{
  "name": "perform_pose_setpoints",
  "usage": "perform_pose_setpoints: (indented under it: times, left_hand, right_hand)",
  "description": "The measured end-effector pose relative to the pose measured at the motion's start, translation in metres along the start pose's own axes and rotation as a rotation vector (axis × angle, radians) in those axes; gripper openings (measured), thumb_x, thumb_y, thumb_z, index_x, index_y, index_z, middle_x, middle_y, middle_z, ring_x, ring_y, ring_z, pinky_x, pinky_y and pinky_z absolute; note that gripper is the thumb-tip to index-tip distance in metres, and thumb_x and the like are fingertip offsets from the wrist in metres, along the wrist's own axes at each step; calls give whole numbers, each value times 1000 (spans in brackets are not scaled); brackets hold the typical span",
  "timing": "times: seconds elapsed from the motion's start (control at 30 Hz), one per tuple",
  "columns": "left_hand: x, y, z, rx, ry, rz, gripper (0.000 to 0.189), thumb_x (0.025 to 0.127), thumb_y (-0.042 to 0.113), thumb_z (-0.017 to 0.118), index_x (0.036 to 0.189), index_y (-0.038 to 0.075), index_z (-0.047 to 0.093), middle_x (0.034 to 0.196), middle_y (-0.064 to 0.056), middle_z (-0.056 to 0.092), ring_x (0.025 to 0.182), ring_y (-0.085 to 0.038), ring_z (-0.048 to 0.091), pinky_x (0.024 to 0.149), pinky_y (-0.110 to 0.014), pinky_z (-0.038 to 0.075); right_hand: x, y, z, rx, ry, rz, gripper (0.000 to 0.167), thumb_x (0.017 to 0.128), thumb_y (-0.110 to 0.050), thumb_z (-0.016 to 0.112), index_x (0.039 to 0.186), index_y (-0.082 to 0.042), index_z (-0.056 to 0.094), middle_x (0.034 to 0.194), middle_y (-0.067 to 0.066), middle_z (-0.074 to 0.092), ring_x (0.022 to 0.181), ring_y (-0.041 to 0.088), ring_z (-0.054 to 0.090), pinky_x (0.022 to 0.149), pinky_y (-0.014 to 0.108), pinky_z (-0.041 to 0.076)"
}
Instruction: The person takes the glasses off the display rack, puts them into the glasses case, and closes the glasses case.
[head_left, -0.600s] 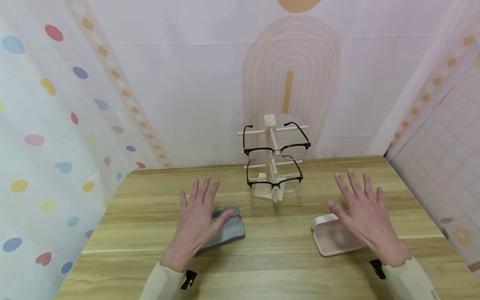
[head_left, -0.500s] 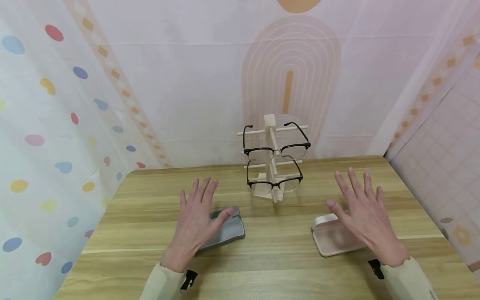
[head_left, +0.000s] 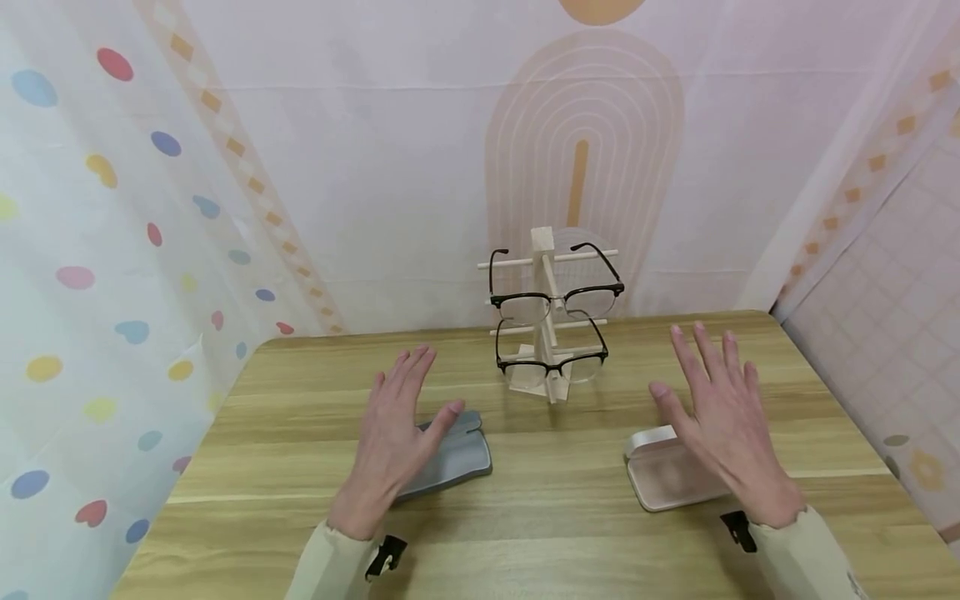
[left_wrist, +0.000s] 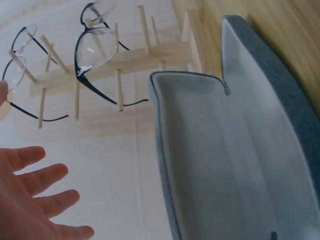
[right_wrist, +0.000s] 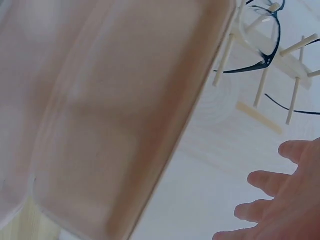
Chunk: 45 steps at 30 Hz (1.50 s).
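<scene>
In the head view my left hand [head_left: 390,446] hovers with spread fingers over an opened grey-blue glasses case [head_left: 461,458], hiding its left part. My right hand [head_left: 727,421], fingers also apart, is over an opened white glasses case [head_left: 667,479] with a pinkish lining, covering its right end. Neither hand holds anything. Both cases look bare inside in the wrist views, the grey lining [left_wrist: 200,150] on the left and the pink lining [right_wrist: 115,110] on the right. Between and beyond the hands, two pairs of black half-rim glasses, an upper pair [head_left: 592,290] and a lower pair [head_left: 583,357], hang on a wooden stand.
The wooden glasses stand [head_left: 543,242] with thin pegs rises near the back edge of the wood-grain table [head_left: 555,533]. Patterned curtains [head_left: 375,183] close in the back and both sides. A black strap [head_left: 386,557] sits at the left wrist.
Both hands have shifted slightly forward. The left fingers have drawn closer together, and the right hand has moved a little to the left. The cases and glasses stay in place.
</scene>
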<state>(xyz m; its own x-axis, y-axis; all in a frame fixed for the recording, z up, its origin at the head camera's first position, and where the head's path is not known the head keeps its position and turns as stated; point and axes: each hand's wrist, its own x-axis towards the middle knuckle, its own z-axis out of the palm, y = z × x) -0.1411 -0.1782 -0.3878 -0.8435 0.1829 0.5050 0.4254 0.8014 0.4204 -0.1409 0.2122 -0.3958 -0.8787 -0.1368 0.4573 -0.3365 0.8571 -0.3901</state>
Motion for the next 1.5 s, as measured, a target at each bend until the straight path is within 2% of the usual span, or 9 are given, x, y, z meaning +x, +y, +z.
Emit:
perform_pose_setpoints:
  times: [0.13,0.3,0.43,0.7,1.0,1.3,1.5]
  left_hand:
    - [6,7,-2,-96,44,1,71,100,50,59,153,5,48,157,-15,48,147,-37,40,121,-60,25]
    - [11,14,-4,-221,105,-16,64,101,49,58,152,10,52,153,-10,53,142,-34,47,115,-57,37]
    - [14,19,-5,-300,129,-45,58,101,44,60,150,12,55,150,-8,57,139,-32,51,113,-56,40]
    - [21,26,-4,-447,117,-106,48,101,32,62,144,9,59,144,-5,61,134,-24,55,110,-48,45]
    - [26,34,-5,-618,105,-153,45,102,28,63,142,8,59,140,-6,64,131,-20,57,108,-50,47]
    - [35,45,-6,-764,81,-202,44,104,26,63,143,6,58,139,-6,64,130,-19,58,108,-39,48]
    - [44,52,-8,-859,75,-235,41,106,26,61,142,6,58,137,-6,65,129,-18,60,107,-32,49]
  right_hand:
    - [3,-6,0,50,17,-5,68,107,-47,46,163,-10,32,166,25,25,153,54,10,112,82,10]
    - [6,-15,-1,110,40,-10,64,108,-45,45,162,-12,34,165,24,31,153,51,13,114,79,11]
    - [8,-20,0,153,76,-26,61,109,-42,46,161,-13,37,163,23,35,153,50,17,117,73,15]
    - [14,-29,0,225,147,-57,54,108,-35,48,154,-7,48,156,20,48,150,46,29,121,61,22]
    - [19,-39,-2,301,150,-3,52,109,-34,47,155,-12,48,155,16,50,145,42,39,113,67,31]
    - [28,-45,-3,382,174,9,49,110,-32,44,155,-11,49,143,17,60,135,41,50,106,64,36]
    - [36,-48,-5,453,196,12,47,111,-30,43,154,-11,50,140,15,63,127,37,56,102,56,41]
